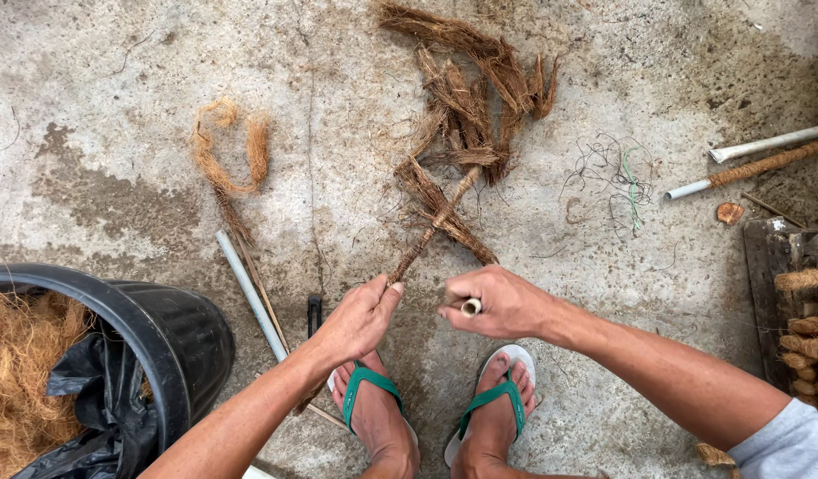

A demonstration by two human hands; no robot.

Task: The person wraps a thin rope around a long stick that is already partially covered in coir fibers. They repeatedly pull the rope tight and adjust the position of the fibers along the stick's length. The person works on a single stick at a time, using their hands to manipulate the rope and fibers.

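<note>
fibre-wrapped stick (431, 229) slants over the concrete floor (116, 106), rough brown coir | left hand (360, 319) fingers clamped on its near end | right hand (498, 304) fingers closed round small pale tube (471, 307) | best kept taut | coir scraps (467, 98) beyond, black bin (161, 337) left

Concrete floor (116, 106): coir strips (467, 115) at 12 o'clock, white pipe (249, 293) at 9, black bin (174, 341) at 8.

hands (360, 319) 2 | sandals (366, 383) 2 | bins (174, 341) 1 | white pipes (249, 293) 3
</note>
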